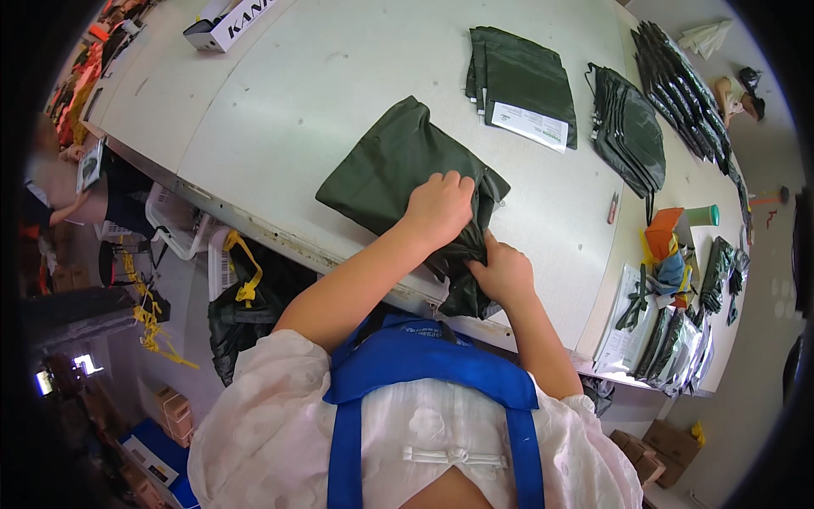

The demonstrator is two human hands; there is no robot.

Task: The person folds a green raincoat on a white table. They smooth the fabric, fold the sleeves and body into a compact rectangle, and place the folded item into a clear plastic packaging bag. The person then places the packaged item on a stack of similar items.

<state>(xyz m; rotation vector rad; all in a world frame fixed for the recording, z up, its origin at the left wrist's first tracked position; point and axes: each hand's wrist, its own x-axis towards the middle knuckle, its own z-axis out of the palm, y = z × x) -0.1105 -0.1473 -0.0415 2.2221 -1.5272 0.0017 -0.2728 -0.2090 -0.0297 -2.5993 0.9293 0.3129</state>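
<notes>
A dark green fabric bag (381, 170) lies at the near edge of the table, its flat part spread to the left and its right side bunched up. My left hand (441, 208) is closed on the gathered cloth near the middle. Just right of it and nearer to me, my right hand (506, 270) grips the bag's crumpled right edge, thumb towards the left. A loose fold of the bag hangs over the table's edge below my hands. What lies inside the bag, if anything, is hidden.
Several flat green packages (530, 81) with a white label lie farther back. Right of them are stacks of dark pouches (627, 127) and plastic-wrapped packs (682, 93). A small red tool (612, 208) rests nearby. A white box (229, 25) stands far left; another person (72, 191) is beyond the table's left edge.
</notes>
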